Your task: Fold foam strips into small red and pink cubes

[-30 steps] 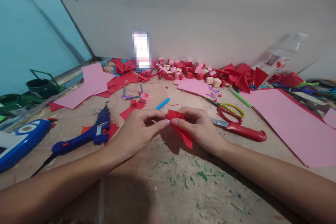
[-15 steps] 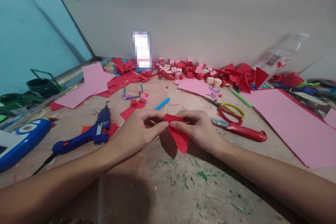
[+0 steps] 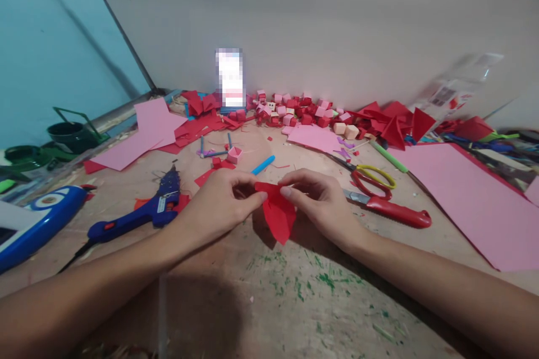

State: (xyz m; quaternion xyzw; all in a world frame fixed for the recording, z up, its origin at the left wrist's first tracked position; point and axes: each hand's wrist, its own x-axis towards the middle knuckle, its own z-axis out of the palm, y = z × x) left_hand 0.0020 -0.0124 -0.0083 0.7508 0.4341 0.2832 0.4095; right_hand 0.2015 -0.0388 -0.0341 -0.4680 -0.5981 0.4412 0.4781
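While the wooden table (image 3: pixel 269 303) spreads wide under craft litter, with a large pink sheet (image 3: pixel 471 196) lying flat at the right, a blue glue gun (image 3: pixel 138 216) just left of the left wrist and the scissors (image 3: pixel 374 179) just beyond the right hand, the work itself sits at the centre: a small red paper (image 3: pixel 278 216) is held just above the tabletop between the two hands, its pointed end hanging down toward the person. A fold seems to be forming along its top edge, and it would go best, I judge, if the layers are lined up before any pressure goes on, the pinch stays close to the crease line, and the hanging point is left free so it does not buckle; resting the wrists on the table would steady it. Both forearms come in from the lower corners and converge. The left hand (image 3: pixel 219 207) turns its palm inward, thumb and forefinger closed tight on the paper's upper left corner, the other fingers curled under. The right hand (image 3: pixel 324 205) mirrors it, thumb and forefinger nipped shut on the upper right edge, with the fingertips (image 3: pixel 287 192) of the two hands nearly meeting over the paper.
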